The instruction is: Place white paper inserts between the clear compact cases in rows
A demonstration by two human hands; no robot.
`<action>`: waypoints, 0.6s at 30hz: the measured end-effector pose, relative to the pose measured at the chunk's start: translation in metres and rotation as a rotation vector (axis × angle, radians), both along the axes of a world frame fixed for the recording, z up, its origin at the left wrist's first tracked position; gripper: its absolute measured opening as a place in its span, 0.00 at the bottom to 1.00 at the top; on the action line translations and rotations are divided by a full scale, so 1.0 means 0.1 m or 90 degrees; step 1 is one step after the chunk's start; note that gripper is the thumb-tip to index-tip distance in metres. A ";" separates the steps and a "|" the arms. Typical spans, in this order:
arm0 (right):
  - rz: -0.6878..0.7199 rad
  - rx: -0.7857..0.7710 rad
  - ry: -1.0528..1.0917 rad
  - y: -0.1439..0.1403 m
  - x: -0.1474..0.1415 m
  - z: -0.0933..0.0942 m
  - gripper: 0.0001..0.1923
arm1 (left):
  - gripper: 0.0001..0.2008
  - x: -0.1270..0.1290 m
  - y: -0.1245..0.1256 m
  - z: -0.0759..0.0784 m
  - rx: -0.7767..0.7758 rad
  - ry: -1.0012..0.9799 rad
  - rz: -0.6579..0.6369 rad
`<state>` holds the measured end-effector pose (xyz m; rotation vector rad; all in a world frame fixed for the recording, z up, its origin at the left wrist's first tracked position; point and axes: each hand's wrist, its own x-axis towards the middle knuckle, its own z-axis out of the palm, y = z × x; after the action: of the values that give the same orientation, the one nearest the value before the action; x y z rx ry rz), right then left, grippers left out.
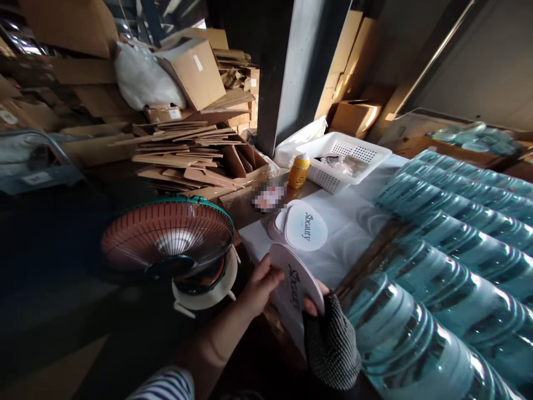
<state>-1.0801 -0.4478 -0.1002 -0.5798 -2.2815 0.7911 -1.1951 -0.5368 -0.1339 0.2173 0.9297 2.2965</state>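
Observation:
Between my hands is a thin, pale pink oval card (295, 278) printed "Sbeauty", held tilted; whether it is one card or several together I cannot tell. My left hand (263, 283) is bare and pinches its left edge with thumb and fingers. On the lower right edge, my right hand (331, 339), in a dark knitted fingerless glove, grips it with thumb in front and fingers behind. Just beyond, a stack of similar oval cards (306, 225) lies on the white-covered table, its top one white with the same lettering.
Rows of clear glass cylinders (441, 328) fill the right side. A white plastic basket (352, 158) and a yellow bottle (298, 171) stand behind the cards. An electric fan (169, 239) is at left, with flattened cardboard (187, 158) and a metal column (306, 72) behind.

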 end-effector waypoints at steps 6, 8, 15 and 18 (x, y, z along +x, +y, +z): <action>-0.109 -0.298 -0.020 -0.09 0.26 0.29 0.28 | 0.22 -0.15 -0.30 0.02 0.003 0.185 -0.375; -0.036 -0.477 0.014 -0.15 0.34 0.37 0.29 | 0.22 -0.12 -0.30 -0.06 0.051 0.196 -0.415; -0.048 -0.427 -0.023 0.08 0.59 0.43 0.30 | 0.19 0.01 -0.20 -0.06 -0.012 0.210 -0.374; -0.012 -0.410 -0.055 0.11 0.80 0.45 0.28 | 0.20 0.12 -0.25 0.03 -0.074 0.269 -0.393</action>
<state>-0.9997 -0.4369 -0.0556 -0.9278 -2.0663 1.5321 -1.1833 -0.5614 -0.1305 0.8383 1.0187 1.6451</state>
